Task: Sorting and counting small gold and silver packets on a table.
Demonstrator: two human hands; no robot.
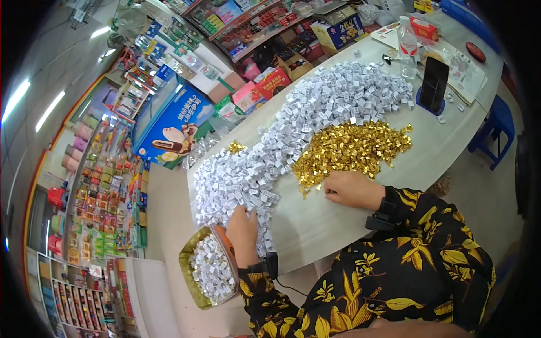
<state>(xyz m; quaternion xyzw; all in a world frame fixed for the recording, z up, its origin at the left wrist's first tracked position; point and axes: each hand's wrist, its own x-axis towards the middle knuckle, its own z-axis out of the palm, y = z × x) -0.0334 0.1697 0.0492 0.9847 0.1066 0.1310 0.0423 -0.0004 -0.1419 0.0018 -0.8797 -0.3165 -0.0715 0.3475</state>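
A long heap of small white blocks (338,93) stretches across the pale table (315,231), down to its left end. My left hand (242,236) is at the near edge of this heap, fingers bent together among the blocks; whatever is between them is hidden. Beside the lower edge of a pile of small shiny gold-coloured metal pieces (352,149) is my right hand (355,190), curled closed with its fingertips by the pile. What it pinches is too small to make out. Next to my left wrist, an olive-green and orange container (189,265) holds more white blocks.
Toward the right stand a phone (434,84) on a stand and a clear bottle (407,42). A few gold pieces (235,147) lie at the heap's left. Beyond the table are a blue freezer (177,124), cartons (273,81) and shop shelves (248,25). A blue stool (496,132) stands at right.
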